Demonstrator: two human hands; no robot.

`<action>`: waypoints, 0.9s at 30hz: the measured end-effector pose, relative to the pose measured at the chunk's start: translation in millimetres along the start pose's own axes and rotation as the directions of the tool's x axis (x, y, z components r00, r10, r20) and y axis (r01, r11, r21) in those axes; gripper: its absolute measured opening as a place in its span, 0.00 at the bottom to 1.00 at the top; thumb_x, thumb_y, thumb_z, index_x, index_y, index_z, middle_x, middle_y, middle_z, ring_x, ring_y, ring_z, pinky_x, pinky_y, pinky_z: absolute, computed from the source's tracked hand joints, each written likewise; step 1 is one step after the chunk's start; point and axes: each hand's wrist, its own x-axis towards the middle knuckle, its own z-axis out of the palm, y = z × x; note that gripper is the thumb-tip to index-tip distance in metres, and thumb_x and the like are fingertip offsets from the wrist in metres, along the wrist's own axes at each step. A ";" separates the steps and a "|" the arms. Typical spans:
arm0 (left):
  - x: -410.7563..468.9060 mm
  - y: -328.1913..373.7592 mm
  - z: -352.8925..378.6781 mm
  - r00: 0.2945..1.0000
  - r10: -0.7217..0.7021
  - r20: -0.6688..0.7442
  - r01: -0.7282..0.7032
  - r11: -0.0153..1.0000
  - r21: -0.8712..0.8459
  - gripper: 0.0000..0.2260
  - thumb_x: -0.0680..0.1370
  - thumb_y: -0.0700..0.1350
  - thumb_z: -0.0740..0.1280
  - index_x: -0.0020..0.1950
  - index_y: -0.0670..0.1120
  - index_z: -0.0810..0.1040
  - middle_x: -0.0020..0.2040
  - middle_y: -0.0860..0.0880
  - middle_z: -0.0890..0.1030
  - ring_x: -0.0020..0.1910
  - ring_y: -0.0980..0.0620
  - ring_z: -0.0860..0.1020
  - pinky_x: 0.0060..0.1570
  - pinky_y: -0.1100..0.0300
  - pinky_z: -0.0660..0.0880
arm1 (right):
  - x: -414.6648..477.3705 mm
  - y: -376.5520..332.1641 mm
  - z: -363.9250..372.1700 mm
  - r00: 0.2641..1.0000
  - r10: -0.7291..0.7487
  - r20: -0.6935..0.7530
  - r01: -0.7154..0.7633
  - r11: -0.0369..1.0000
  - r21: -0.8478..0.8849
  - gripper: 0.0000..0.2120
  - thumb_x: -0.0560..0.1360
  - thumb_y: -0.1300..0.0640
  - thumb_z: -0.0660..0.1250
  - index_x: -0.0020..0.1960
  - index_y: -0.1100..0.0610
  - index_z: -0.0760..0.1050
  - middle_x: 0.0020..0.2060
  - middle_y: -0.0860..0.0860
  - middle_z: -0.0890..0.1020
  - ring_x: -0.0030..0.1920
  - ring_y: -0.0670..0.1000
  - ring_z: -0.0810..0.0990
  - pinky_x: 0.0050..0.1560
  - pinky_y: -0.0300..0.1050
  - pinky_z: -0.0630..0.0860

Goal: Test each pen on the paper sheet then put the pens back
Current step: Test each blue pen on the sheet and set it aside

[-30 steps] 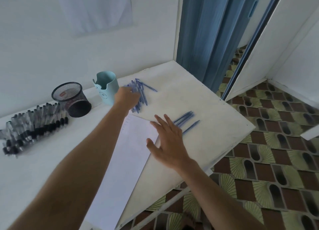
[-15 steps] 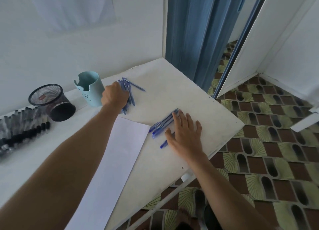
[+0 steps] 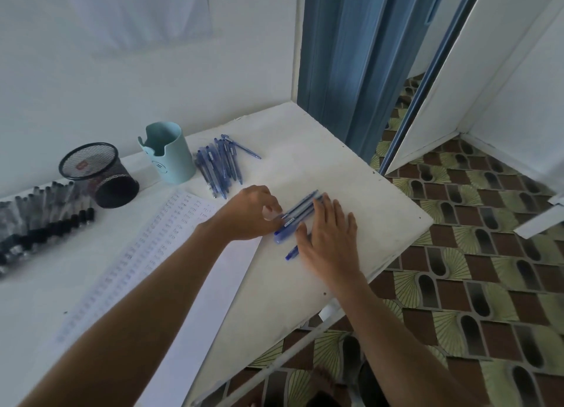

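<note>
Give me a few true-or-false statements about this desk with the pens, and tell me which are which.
1. The left hand and the right hand are both at the small bunch of blue pens. True.
2. The teal cup is stuffed with pens. False: no pens show in it; a pile of blue pens lies beside it on the table.
3. The paper sheet is blank. False: rows of small marks cover part of it.
4. The black mesh cup stands left of the teal cup. True.
5. The right hand is clenched in a fist. False: its fingers lie straight over the bunch.
</note>
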 end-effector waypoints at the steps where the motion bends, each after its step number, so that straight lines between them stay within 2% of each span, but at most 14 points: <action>1: -0.2 2.3 2.4 1.000 -0.014 -0.026 0.014 1.000 0.013 0.06 0.72 0.46 0.75 0.44 0.44 0.86 0.41 0.47 0.81 0.41 0.51 0.76 0.40 0.71 0.66 | -0.4 -0.1 0.2 1.000 -0.002 -0.004 0.002 1.000 -0.002 0.31 0.83 0.43 0.51 0.81 0.57 0.50 0.81 0.55 0.53 0.81 0.56 0.50 0.78 0.57 0.44; 4: 0.1 14.2 6.4 0.987 -0.134 -0.083 0.139 0.989 0.057 0.05 0.72 0.45 0.71 0.42 0.46 0.85 0.41 0.49 0.79 0.43 0.47 0.78 0.45 0.55 0.75 | -1.2 -0.3 0.8 1.000 -0.003 -0.009 0.003 1.000 0.003 0.31 0.83 0.44 0.51 0.81 0.57 0.50 0.81 0.55 0.53 0.80 0.56 0.50 0.78 0.56 0.43; 6: 2.5 24.5 6.1 0.968 -0.242 -0.061 0.249 0.957 0.148 0.07 0.74 0.48 0.68 0.47 0.49 0.84 0.45 0.50 0.78 0.48 0.47 0.77 0.49 0.54 0.75 | -1.9 -0.5 1.1 1.000 -0.005 -0.014 0.005 1.000 0.012 0.31 0.83 0.44 0.51 0.81 0.58 0.50 0.81 0.54 0.53 0.81 0.56 0.49 0.78 0.55 0.42; 8: 4.8 32.0 5.9 0.954 -0.288 -0.085 0.299 0.935 0.190 0.08 0.75 0.49 0.67 0.49 0.49 0.83 0.49 0.49 0.79 0.51 0.47 0.76 0.53 0.52 0.74 | -1.9 -0.5 0.5 1.000 -0.009 -0.015 0.010 0.999 0.036 0.31 0.84 0.45 0.51 0.81 0.58 0.50 0.81 0.54 0.52 0.81 0.55 0.48 0.78 0.54 0.41; 10: 4.1 35.5 2.5 0.933 -0.308 -0.184 0.322 0.945 0.052 0.07 0.75 0.48 0.67 0.48 0.47 0.82 0.48 0.48 0.79 0.50 0.47 0.76 0.52 0.52 0.74 | -2.4 -0.4 0.4 1.000 -0.019 -0.019 0.020 0.998 0.054 0.31 0.83 0.45 0.52 0.81 0.58 0.49 0.81 0.54 0.51 0.81 0.55 0.46 0.78 0.53 0.40; 12: 2.8 34.6 -6.2 0.888 -0.369 -0.275 0.321 0.925 -0.204 0.04 0.76 0.46 0.70 0.46 0.46 0.81 0.46 0.50 0.79 0.46 0.51 0.77 0.49 0.56 0.76 | -2.8 0.1 0.5 0.999 -0.039 -0.029 0.040 0.998 0.040 0.32 0.83 0.44 0.52 0.81 0.57 0.49 0.81 0.54 0.51 0.81 0.54 0.46 0.77 0.54 0.38; 14: -2.1 31.1 -17.3 0.820 -0.497 -0.285 0.299 0.795 -0.528 0.02 0.76 0.44 0.71 0.45 0.50 0.81 0.43 0.54 0.81 0.42 0.60 0.77 0.45 0.64 0.74 | -5.9 -0.1 1.2 0.994 -0.094 -0.048 0.095 0.995 0.012 0.31 0.82 0.42 0.50 0.81 0.56 0.53 0.81 0.53 0.53 0.81 0.54 0.48 0.77 0.55 0.39; 16: -8.8 26.0 -27.1 0.774 -0.590 -0.228 0.186 0.557 -0.809 0.05 0.77 0.41 0.71 0.43 0.51 0.81 0.40 0.56 0.81 0.40 0.60 0.76 0.44 0.63 0.75 | -11.7 -2.8 1.2 0.985 -0.152 -0.079 0.153 0.988 0.010 0.33 0.79 0.40 0.45 0.79 0.56 0.58 0.80 0.53 0.57 0.80 0.55 0.51 0.77 0.56 0.40; 18: -18.1 18.0 -35.3 0.769 -0.615 -0.176 0.016 0.293 -0.956 0.05 0.77 0.39 0.70 0.42 0.48 0.81 0.40 0.51 0.80 0.41 0.55 0.76 0.45 0.61 0.75 | -18.6 -10.5 0.7 0.978 -0.181 -0.104 0.186 0.982 0.044 0.35 0.76 0.39 0.43 0.77 0.55 0.63 0.79 0.53 0.60 0.80 0.55 0.53 0.77 0.57 0.40; 20: -29.5 5.0 -42.1 0.754 -0.631 -0.181 -0.151 0.101 -0.983 0.05 0.75 0.38 0.70 0.41 0.46 0.82 0.40 0.47 0.79 0.41 0.51 0.76 0.45 0.61 0.74 | -27.7 -25.3 2.1 0.971 -0.212 -0.108 0.221 0.972 0.075 0.34 0.75 0.41 0.45 0.75 0.55 0.66 0.78 0.52 0.62 0.80 0.54 0.53 0.78 0.58 0.40; 22: -40.7 -8.5 -48.1 0.725 -0.659 -0.202 -0.267 0.001 -0.964 0.04 0.76 0.39 0.70 0.42 0.45 0.82 0.43 0.47 0.81 0.43 0.51 0.77 0.47 0.61 0.75 | -37.3 -43.5 7.1 0.956 -0.274 -0.104 0.283 0.956 0.081 0.30 0.75 0.43 0.49 0.72 0.55 0.70 0.76 0.52 0.67 0.79 0.55 0.56 0.78 0.60 0.43; 24: -53.1 -19.3 -53.4 0.691 -0.695 -0.201 -0.316 -0.040 -0.948 0.03 0.78 0.42 0.69 0.45 0.45 0.79 0.45 0.48 0.83 0.45 0.52 0.79 0.49 0.61 0.75 | -44.6 -60.4 16.6 0.936 -0.341 -0.089 0.348 0.933 0.091 0.27 0.76 0.45 0.52 0.69 0.55 0.73 0.73 0.53 0.72 0.77 0.56 0.61 0.78 0.63 0.51; 25: -59.8 -24.6 -55.0 0.678 -0.711 -0.186 -0.326 -0.064 -0.943 0.04 0.80 0.44 0.68 0.46 0.46 0.79 0.45 0.49 0.83 0.46 0.51 0.80 0.51 0.60 0.76 | -46.9 -67.8 21.8 0.926 -0.369 -0.074 0.376 0.921 0.107 0.28 0.76 0.45 0.52 0.70 0.55 0.73 0.73 0.54 0.72 0.77 0.57 0.62 0.77 0.63 0.52; 27: -70.5 -31.5 -58.1 0.669 -0.727 -0.153 -0.324 -0.101 -0.941 0.04 0.82 0.47 0.66 0.48 0.48 0.78 0.43 0.50 0.81 0.44 0.50 0.80 0.52 0.56 0.78 | -49.3 -78.9 28.9 0.911 -0.413 0.002 0.409 0.903 0.129 0.31 0.77 0.43 0.48 0.74 0.56 0.69 0.76 0.55 0.67 0.79 0.57 0.58 0.79 0.59 0.48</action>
